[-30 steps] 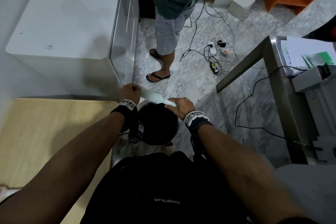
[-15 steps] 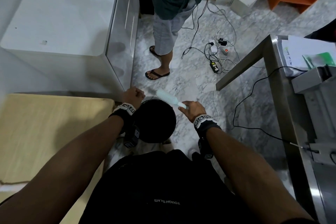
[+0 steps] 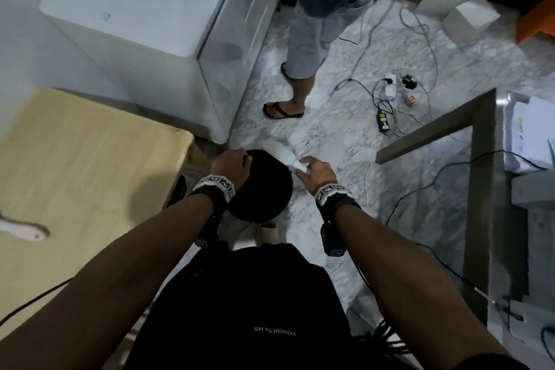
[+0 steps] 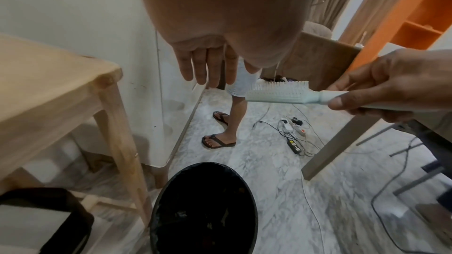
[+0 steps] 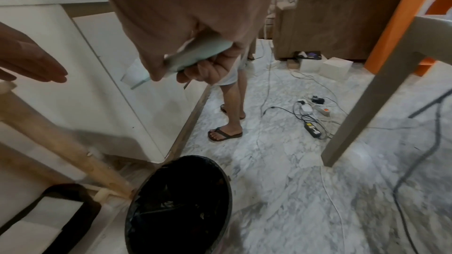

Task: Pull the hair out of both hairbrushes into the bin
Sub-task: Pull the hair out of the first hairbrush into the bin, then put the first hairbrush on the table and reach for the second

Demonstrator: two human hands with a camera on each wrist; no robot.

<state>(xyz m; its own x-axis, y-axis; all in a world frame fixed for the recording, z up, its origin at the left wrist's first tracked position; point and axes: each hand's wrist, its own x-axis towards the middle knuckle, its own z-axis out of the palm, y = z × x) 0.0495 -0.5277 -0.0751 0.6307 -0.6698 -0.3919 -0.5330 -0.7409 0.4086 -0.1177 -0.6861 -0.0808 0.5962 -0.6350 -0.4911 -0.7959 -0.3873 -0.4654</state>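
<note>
Head view looks down on two arms held out over a round black bin (image 3: 258, 189) that stands on the marble floor (image 3: 345, 144), just beside the corner of a wooden surface (image 3: 84, 177).

The right hand (image 3: 315, 173) holds a pale green hairbrush (image 3: 283, 152) by its handle. Its fingers (image 4: 362, 82) are curled round the handle, and the thumb presses on the near side. The brush head sticks out to the left, over the far edge of the bin, with the short bristles pointing up in the left wrist view. If any hair is left in the bristles, it is too small to tell.

The left hand (image 3: 231, 164) hangs over the left side of the bin and holds nothing. Its fingers (image 4: 200, 67) are straight and close together, pointing down. They are near the brush head but not touching it.

A pink hairbrush (image 3: 22, 230) lies on the wooden surface, far to the left, only partly in view.

Inside the bin there is a black liner with some small bits at the bottom.

Another person in sandals (image 3: 300, 48) stands on the floor beyond the bin, near some cables (image 3: 387, 105).
</note>
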